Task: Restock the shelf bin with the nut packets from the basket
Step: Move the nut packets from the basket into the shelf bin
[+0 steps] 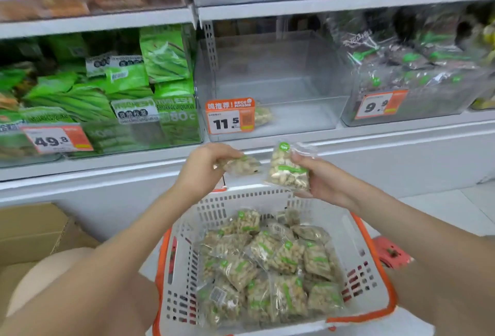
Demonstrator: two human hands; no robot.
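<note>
A white basket with orange trim (375,295) stands below me, holding several clear nut packets with green labels (267,268). My left hand (206,164) pinches one nut packet (242,165) above the basket's far rim. My right hand (321,177) grips another nut packet (288,168), held upright beside it. Straight ahead on the shelf sits a clear plastic bin (281,81) with an 11.5 price tag (230,116). One nut packet (263,114) lies at the bin's front left, behind the tag.
Left of the clear bin is a bin of green snack bags (107,94); to its right, a bin of dark packets (415,68) tagged 9.9. Cardboard boxes (34,228) lie at lower left. A white shelf ledge (375,143) runs below the bins.
</note>
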